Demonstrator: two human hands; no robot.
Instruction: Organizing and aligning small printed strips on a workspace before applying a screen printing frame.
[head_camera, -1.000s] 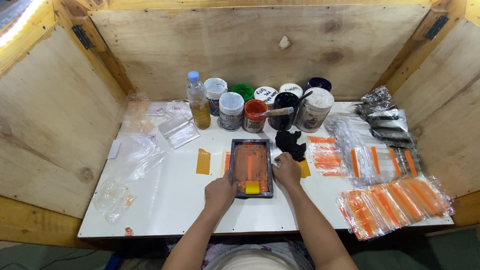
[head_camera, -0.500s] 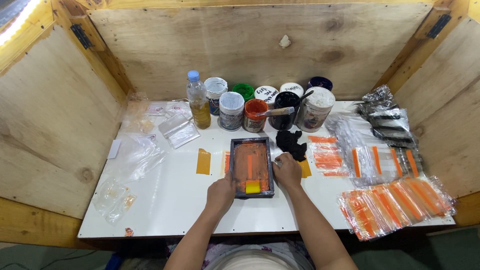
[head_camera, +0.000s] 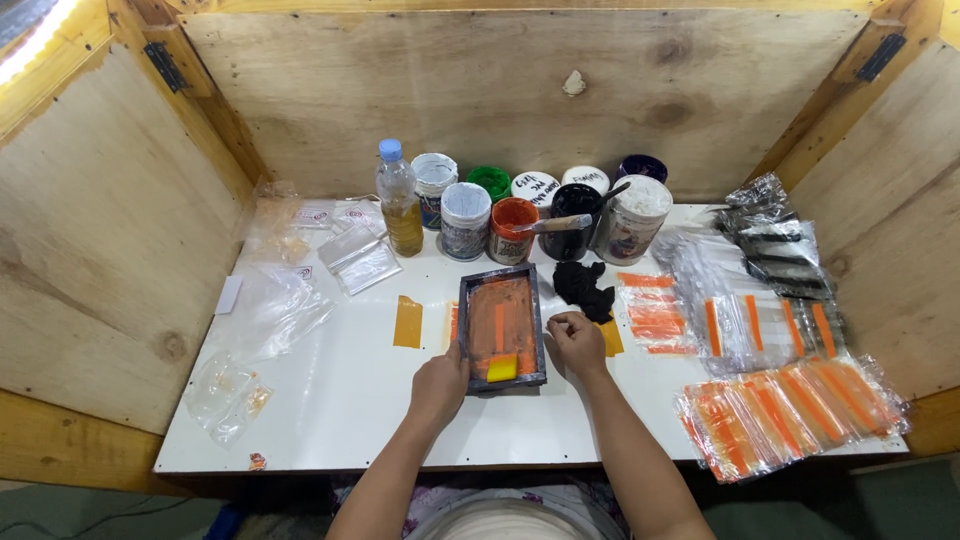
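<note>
- Head view, the grip: the left hand (head_camera: 438, 385) rests at the lower left corner of a small dark-framed printing screen (head_camera: 500, 325), fingers curled against the frame edge and pressing it down on the white table (head_camera: 330, 400); whether the fingers wrap under the frame cannot be told.
- The right hand (head_camera: 577, 343) lies just beside the frame's right edge, fingers drawn together in a loose fist, touching the table and perhaps the frame; it holds nothing that shows.
- The screen lies flat in the middle of the table, its mesh smeared orange, with a yellow squeegee block (head_camera: 502, 368) at its near end.
- Around it: a black crumpled rag (head_camera: 585, 290) just beyond the right hand, and a strip of tan tape (head_camera: 408, 322) to the left of the frame.
- Behind the frame stands a row of ink pots (head_camera: 466, 220), about eight, some with lids; one open orange pot (head_camera: 512, 230) has a stick laid across it.
- One plastic bottle (head_camera: 400, 200) of yellowish liquid stands at the left end of the row.
- Left side: loose clear plastic bags (head_camera: 270, 310), several, too crumpled to count.
- Right side: a fan of bags with orange stripes (head_camera: 790, 410), more striped bags (head_camera: 760, 325) behind, and a pile with black stripes (head_camera: 775, 235) at the far corner.
- Plywood walls (head_camera: 90, 250) close in three sides.
</note>
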